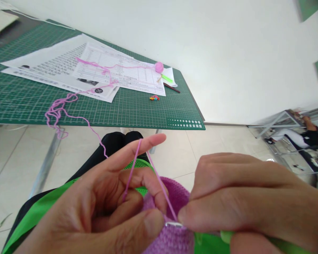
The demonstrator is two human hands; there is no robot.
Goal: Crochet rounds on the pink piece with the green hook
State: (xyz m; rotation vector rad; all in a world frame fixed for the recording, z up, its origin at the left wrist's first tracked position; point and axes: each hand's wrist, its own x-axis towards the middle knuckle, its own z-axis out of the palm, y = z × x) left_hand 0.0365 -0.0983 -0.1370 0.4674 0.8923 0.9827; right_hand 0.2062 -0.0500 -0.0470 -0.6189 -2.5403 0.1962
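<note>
Closest to my lens, the left hand [100,208] pinches a purple crocheted piece [172,218] between thumb and curled fingers, its index finger stretched straight out with pink yarn [137,155] looped over it. I see the right hand [251,201] clenched around a crochet hook [173,224], whose silvery metal tip shows at the stitches and whose green handle pokes out under the fingers. Ribbed, dense stitches make the piece look like a rounded cap, resting just above my lap. The strand runs slack up to a green gridded cutting mat [137,109], across printed sheets [95,70], to a small pink yarn ball [159,66].
</note>
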